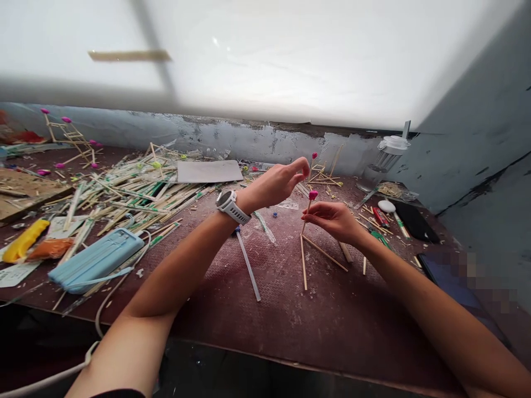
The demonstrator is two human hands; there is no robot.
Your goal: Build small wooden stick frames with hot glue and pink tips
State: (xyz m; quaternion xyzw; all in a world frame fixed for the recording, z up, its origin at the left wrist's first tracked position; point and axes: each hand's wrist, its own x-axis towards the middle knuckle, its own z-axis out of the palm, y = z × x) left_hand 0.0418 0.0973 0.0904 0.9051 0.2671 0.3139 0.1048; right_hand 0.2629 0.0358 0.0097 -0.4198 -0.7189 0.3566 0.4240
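My right hand (334, 219) pinches an upright thin wooden stick (304, 224) between thumb and fingertips. A pink clay ball (313, 195) caps its top. Two more sticks spread from its lower end, one pointing toward me and one slanting right along the table. My left hand (279, 182), wearing a white watch (232, 207) on the wrist, hovers further back with fingers bent and the thumb apart. No object shows between them. Just beyond its fingertips is another pink clay blob (314, 156) on a stick, near a small stick frame (326, 176).
Loose sticks (124, 190) are heaped at left, behind a light blue case (97, 260) and yellow clay (25, 241). A glue stick (248, 265) lies mid-table. At right are a red lighter (380, 217), a black phone (416, 222) and a clear jar (379, 166). A white sheet hangs behind.
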